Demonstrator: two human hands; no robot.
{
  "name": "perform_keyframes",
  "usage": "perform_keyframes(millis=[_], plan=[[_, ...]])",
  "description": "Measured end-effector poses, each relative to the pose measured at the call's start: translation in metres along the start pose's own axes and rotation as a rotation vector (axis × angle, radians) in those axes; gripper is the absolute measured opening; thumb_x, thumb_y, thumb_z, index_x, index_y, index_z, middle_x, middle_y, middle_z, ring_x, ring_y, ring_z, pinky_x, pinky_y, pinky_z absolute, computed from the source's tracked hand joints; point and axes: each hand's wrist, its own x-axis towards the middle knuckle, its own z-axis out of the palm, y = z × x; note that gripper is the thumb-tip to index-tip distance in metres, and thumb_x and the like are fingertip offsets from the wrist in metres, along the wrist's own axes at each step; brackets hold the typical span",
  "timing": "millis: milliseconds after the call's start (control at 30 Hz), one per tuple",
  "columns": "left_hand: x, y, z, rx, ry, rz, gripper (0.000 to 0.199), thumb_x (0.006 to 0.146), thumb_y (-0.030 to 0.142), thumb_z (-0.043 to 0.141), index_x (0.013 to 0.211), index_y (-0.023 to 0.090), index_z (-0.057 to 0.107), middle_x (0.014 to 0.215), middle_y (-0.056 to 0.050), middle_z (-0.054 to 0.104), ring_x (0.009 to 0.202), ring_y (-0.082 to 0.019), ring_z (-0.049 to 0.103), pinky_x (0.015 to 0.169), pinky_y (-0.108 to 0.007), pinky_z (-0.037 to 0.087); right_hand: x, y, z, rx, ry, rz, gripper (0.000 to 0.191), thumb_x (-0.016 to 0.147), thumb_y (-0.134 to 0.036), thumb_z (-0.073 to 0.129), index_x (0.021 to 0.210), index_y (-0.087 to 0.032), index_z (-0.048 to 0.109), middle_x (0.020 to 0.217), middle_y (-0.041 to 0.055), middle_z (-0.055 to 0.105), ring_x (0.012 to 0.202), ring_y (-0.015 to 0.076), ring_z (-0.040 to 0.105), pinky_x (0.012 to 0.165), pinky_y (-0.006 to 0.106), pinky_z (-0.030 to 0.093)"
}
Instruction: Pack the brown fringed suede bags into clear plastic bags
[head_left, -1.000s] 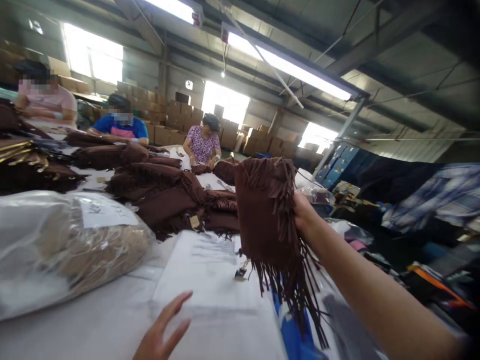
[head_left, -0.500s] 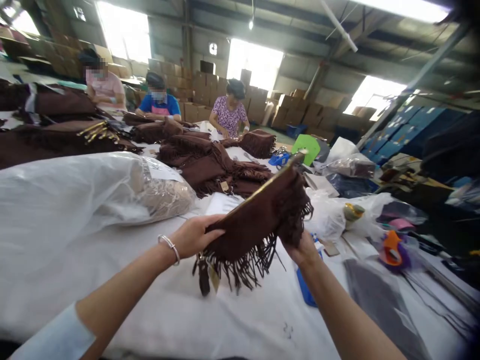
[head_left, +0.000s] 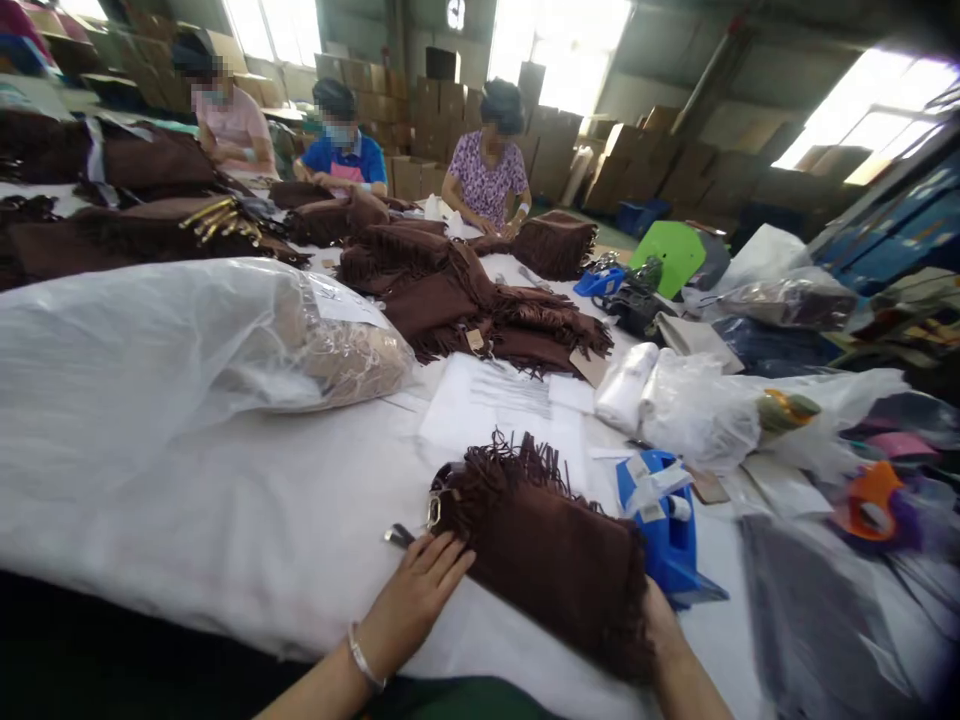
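Observation:
A dark brown fringed bag (head_left: 555, 560) lies slanted on the white-covered table, its fringe pointing away from me and metal hardware at its left end. My left hand (head_left: 420, 600), with a bangle at the wrist, rests its outstretched fingers on the bag's near left corner; its thumb is hidden. At the opposite end, my right hand (head_left: 664, 625) grips the bag's edge, with most of its fingers out of sight behind the bag. Just beyond that end stands a blue tape dispenser (head_left: 664, 520).
A large clear plastic bag (head_left: 172, 350) covers the left side. Brown fringed bags (head_left: 442, 290) are heaped behind white sheets (head_left: 502, 395). Plastic wrap (head_left: 697, 410) and a grey sheet (head_left: 817, 610) lie right. Three people work across the table.
The fringed bag has come down from mid-air onto the table and turned over, fringe now facing away. Both hands moved lower and nearer me; the left fingers straightened. The view has tilted down.

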Motion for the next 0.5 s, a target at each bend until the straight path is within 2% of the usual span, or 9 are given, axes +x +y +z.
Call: perform_keyframes(millis=[67, 133, 200, 267, 400, 500], plan=[[-0.009, -0.001, 0.008, -0.063, -0.011, -0.047, 0.059, 0.084, -0.003, 0.035, 0.139, 0.019, 0.035, 0.137, -0.007, 0.050, 0.127, -0.023, 0.043, 0.100, -0.043, 0.042, -0.002, -0.012, -0.013, -0.423, 0.053, -0.311, 0.033, 0.087, -0.038, 0.051, 0.081, -0.013, 0.072, 0.072, 0.0072, 0.073, 0.071, 0.0204, 0.070, 0.076, 0.038, 0.056], [-0.011, -0.005, 0.006, -0.100, -0.009, -0.062, 0.060, 0.083, -0.003, 0.036, 0.139, 0.019, 0.035, 0.139, -0.007, 0.048, 0.129, -0.022, 0.040, 0.100, -0.042, 0.043, -0.004, -0.021, -0.017, -0.924, 0.152, -0.634, 0.024, 0.083, -0.034, 0.056, 0.083, -0.016, 0.073, 0.079, 0.0075, 0.074, 0.082, 0.0228, 0.070, 0.081, 0.038, 0.055], [-0.011, -0.012, 0.001, -0.111, 0.001, -0.050, 0.057, 0.085, -0.001, 0.037, 0.138, 0.020, 0.036, 0.139, -0.007, 0.047, 0.129, -0.022, 0.041, 0.101, -0.043, 0.044, -0.006, -0.027, -0.015, -1.248, 0.240, -0.836, 0.022, 0.078, -0.035, 0.061, 0.086, -0.018, 0.072, 0.088, 0.0074, 0.074, 0.092, 0.0251, 0.068, 0.087, 0.041, 0.053], [-0.012, -0.019, -0.002, -0.112, 0.028, -0.051, 0.055, 0.086, 0.000, 0.038, 0.137, 0.021, 0.038, 0.138, -0.007, 0.048, 0.128, -0.022, 0.042, 0.103, -0.045, 0.042, -0.007, -0.028, -0.010, -1.339, 0.254, -0.953, 0.020, 0.075, -0.033, 0.064, 0.088, -0.020, 0.071, 0.092, 0.0062, 0.074, 0.097, 0.0258, 0.066, 0.089, 0.042, 0.053], [-0.025, -0.037, -0.007, -0.161, 0.159, -0.164, 0.044, 0.088, 0.007, 0.046, 0.130, 0.020, 0.047, 0.129, -0.007, 0.057, 0.126, -0.023, 0.043, 0.105, -0.046, 0.039, -0.008, -0.016, 0.000, -1.257, 0.267, -1.112, 0.025, 0.077, -0.034, 0.064, 0.099, -0.023, 0.068, 0.100, 0.0011, 0.073, 0.101, 0.0221, 0.065, 0.090, 0.037, 0.054], [-0.035, -0.043, -0.017, -0.136, 0.204, -0.252, 0.044, 0.088, 0.015, 0.052, 0.131, 0.019, 0.046, 0.125, -0.007, 0.059, 0.125, -0.024, 0.043, 0.104, -0.044, 0.040, -0.009, 0.000, 0.003, -1.291, 0.346, -1.107, 0.039, 0.076, -0.039, 0.068, 0.112, -0.024, 0.063, 0.108, -0.0003, 0.070, 0.107, 0.0201, 0.062, 0.092, 0.031, 0.052]])
